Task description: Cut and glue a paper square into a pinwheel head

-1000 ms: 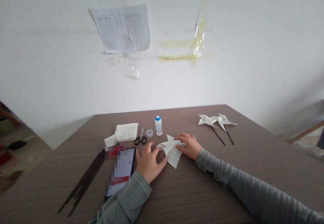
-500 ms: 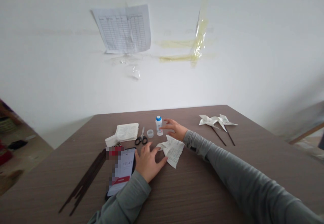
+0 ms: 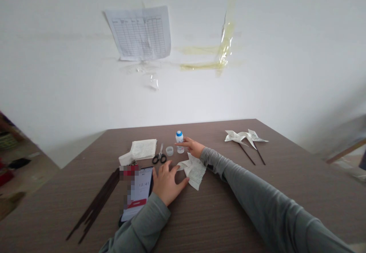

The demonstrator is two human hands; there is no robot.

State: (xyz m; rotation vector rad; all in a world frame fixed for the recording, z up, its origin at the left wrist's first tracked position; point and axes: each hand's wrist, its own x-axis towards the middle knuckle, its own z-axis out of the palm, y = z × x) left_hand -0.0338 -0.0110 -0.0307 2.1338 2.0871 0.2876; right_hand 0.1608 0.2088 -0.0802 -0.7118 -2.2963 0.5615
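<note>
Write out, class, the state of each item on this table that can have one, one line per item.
White blue-capped bottle: upright, capped.
Right hand: open, fingers beside the bottle.
Printed paper piece: creased and folded, lying flat.
Left hand: open, palm down, beside the paper.
Black-handled scissors: closed, lying flat.
Paper pinwheels: two, assembled, lying down.
Phone: face up, screen lit.

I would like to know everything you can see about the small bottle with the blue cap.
It is a small white plastic bottle with a blue cap, a white tip and a printed label. It stands upright on the brown wood-grain table, just right of a small clear round lid. The right hand reaches to its side; contact cannot be told.
</note>
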